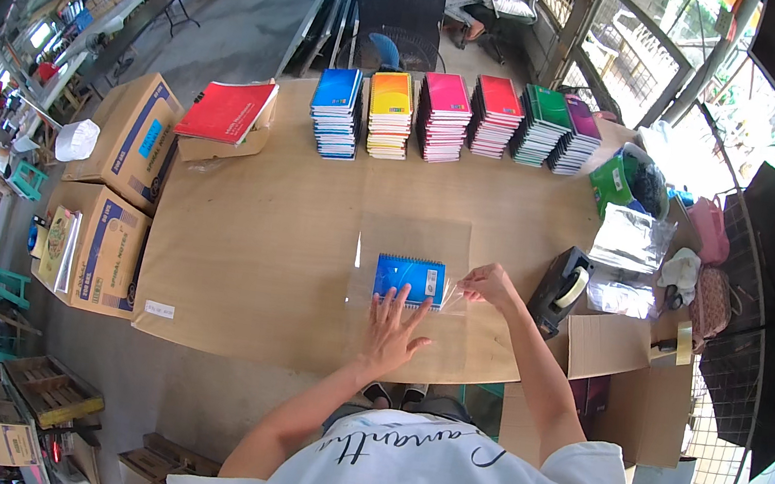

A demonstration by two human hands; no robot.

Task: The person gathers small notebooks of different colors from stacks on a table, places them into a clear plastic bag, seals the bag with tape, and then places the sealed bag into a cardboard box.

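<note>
A blue spiral notebook (pixel 411 271) lies flat on the table in front of me, its wire coils along the far and near edges. Under and around it spreads a clear plastic sheet (pixel 371 232). My left hand (pixel 387 332) rests on the near part of the notebook with its fingers spread, pressing nothing between them. At the notebook's right side my right hand (pixel 489 285) pinches the edge of the clear plastic between thumb and fingers. A black tape dispenser (pixel 559 290) stands to the right of that hand.
Stacks of notebooks, including blue (pixel 335 108) and green (pixel 544 121), line the table's far edge. Cartons (pixel 113 245) stand at the left, beside a red notebook pile (pixel 226 111). A green bag (pixel 617 182), silvery packets (pixel 631 239) and an open carton (pixel 645 403) are at right.
</note>
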